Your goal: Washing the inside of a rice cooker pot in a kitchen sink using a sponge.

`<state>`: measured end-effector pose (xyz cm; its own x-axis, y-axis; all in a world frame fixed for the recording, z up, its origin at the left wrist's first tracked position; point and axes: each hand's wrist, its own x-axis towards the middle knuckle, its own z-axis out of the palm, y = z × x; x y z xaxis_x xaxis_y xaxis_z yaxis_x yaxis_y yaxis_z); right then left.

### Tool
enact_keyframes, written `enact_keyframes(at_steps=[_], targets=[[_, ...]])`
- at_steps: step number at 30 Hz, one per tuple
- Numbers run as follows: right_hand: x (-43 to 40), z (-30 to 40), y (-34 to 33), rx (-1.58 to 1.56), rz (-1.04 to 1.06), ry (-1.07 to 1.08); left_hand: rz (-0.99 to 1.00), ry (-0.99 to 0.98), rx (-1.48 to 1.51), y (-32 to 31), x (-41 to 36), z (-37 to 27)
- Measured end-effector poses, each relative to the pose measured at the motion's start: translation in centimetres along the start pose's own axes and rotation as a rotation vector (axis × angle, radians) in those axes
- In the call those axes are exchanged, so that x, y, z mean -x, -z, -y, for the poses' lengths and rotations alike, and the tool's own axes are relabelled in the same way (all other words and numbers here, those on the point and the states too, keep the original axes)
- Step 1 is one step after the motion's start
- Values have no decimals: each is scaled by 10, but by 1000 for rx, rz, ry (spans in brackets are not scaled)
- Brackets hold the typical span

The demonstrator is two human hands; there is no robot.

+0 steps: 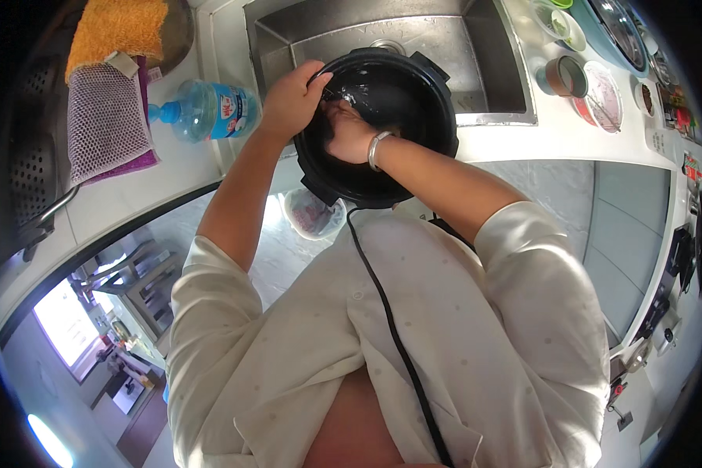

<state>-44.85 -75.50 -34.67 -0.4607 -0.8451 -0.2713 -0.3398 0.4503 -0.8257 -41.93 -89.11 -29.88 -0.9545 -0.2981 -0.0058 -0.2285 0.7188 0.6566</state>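
A large round black pot (412, 111), with side lugs on its rim, is over the near edge of the stainless steel sink (468, 64). Its glossy inside shows wet-looking highlights. My left hand (295, 99) grips the pot's rim at the upper left, thumb over the edge. Down inside the pot, my right hand (351, 133), with a silver bangle at the wrist, lies against the left part of the inner wall. Its fingertips are partly hidden, and I cannot tell whether they hold anything.
Left of the sink lie a blue-labelled detergent bottle (219, 111), a mesh cloth (105, 123) and an orange towel (114, 32). At the right are a metal cup (567, 76) and a red-and-white bowl (602, 96). A lined bin (313, 213) stands below the counter.
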Motion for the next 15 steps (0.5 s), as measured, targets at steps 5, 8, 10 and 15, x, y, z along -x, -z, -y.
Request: enact_keyframes(at_steps=[5, 8, 10, 15], targets=[[2, -3, 4, 98, 96, 88, 2, -20, -4, -1, -1, 0], [2, 1, 4, 104, 87, 80, -17, -24, -3, 0, 0, 1], [0, 2, 3, 22, 17, -6, 5, -1, -1, 1, 0, -3], [3, 5, 7, 26, 80, 5, -3, 1, -27, 1, 0, -2]])
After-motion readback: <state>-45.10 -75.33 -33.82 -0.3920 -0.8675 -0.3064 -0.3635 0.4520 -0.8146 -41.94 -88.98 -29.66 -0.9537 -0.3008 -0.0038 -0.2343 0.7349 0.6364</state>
